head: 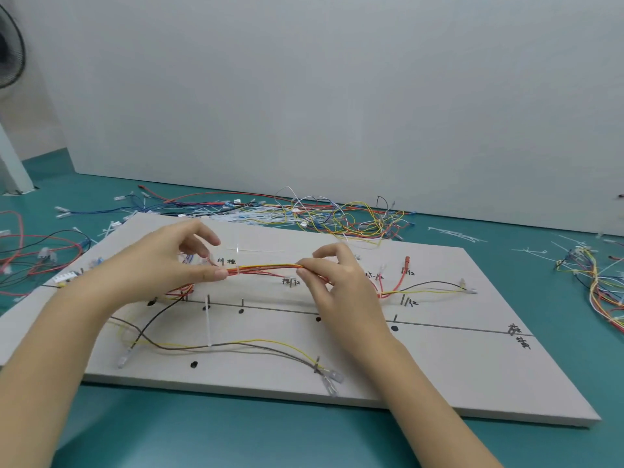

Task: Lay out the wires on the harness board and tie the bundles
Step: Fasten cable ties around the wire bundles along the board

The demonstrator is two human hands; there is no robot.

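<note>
A white harness board (439, 373) with drawn lines, black dots and pegs lies on the teal table. Above its middle I hold a bundle of red, orange and yellow wires (266, 267) lifted off the board. My left hand (169, 261) pinches the bundle at its left end, right beside a white cable tie (238, 261) looped round it. My right hand (337, 282) pinches the same bundle further right. A second white cable tie (208, 325) lies across a yellow and brown wire pair (256, 344) on the board's near side.
A tangle of loose coloured wires and white ties (320, 214) lies behind the board. More wires are at the left (40, 248) and right (597, 278) table edges. A fan (8, 52) stands at the far left, and a white wall rises behind.
</note>
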